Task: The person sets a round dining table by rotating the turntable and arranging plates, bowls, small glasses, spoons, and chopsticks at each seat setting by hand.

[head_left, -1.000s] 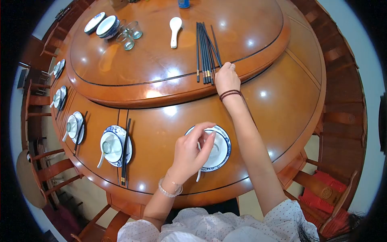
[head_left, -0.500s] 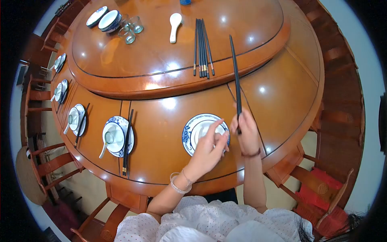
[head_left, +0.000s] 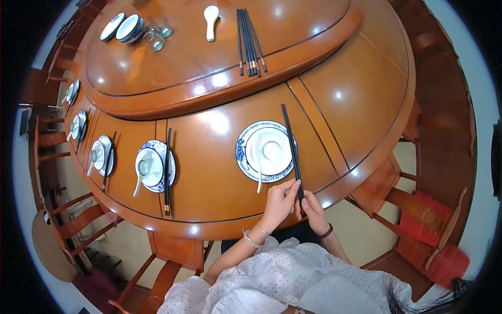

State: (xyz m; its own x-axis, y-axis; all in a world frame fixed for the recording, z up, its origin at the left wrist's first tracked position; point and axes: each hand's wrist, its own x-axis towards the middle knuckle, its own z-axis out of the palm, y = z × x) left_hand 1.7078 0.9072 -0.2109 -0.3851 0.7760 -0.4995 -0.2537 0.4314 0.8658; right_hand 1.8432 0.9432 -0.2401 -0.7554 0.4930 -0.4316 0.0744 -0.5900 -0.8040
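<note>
My left hand [head_left: 281,203] pinches a pair of black chopsticks [head_left: 291,144] near their lower part. My right hand [head_left: 315,212] has its fingers closed around the lower end of the same pair. The chopsticks lie along the right rim of a blue-and-white plate [head_left: 242,157], overlapping its edge in view. On that plate stands a white bowl [head_left: 281,165] with what looks like a clear glass [head_left: 274,150] in it. A white spoon [head_left: 259,170] rests at the left of the bowl, its handle pointing towards me.
To the left, a similar setting has a plate [head_left: 144,148] and chopsticks [head_left: 168,172]; more settings follow the rim. The raised turntable [head_left: 178,86] carries several chopsticks [head_left: 249,44], a spoon [head_left: 211,21], glasses [head_left: 155,42] and stacked bowls [head_left: 129,29]. Wooden chairs [head_left: 180,250] surround the table.
The chopsticks have come down towards me from over the turntable's edge to beside the plate. My left hand has moved off the plate and closed on them; the view has shifted slightly.
</note>
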